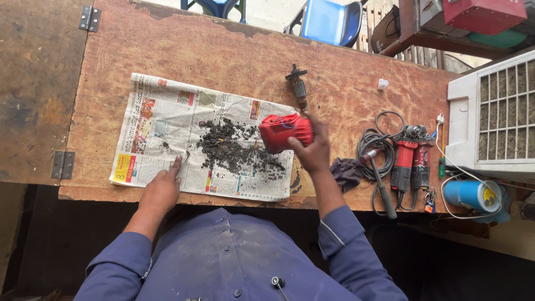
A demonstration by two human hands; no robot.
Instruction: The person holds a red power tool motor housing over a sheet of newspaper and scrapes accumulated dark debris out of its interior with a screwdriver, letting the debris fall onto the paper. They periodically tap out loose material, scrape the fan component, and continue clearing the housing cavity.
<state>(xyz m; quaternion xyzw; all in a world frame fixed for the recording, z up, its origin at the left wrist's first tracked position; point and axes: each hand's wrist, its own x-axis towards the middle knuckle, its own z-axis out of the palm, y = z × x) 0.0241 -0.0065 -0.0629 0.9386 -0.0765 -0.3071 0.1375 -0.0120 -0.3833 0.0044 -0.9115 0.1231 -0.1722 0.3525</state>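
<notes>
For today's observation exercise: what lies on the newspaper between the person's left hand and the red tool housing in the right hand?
In the head view, a pile of dark debris lies on the newspaper between the left hand and the red housing.

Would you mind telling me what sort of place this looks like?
Probably a power-tool repair workshop: a worn wooden bench, a red motor housing held over dark grime on newspaper, and corded angle grinders alongside.

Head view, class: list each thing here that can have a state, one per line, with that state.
Red motor housing: held in right hand, tipped over the newspaper.
Newspaper: spread flat, dark debris piled on it.
Left hand: resting on the newspaper, holding a thin tool.
Armature: lying loose.
Angle grinder: lying beside its coiled cable.
</notes>
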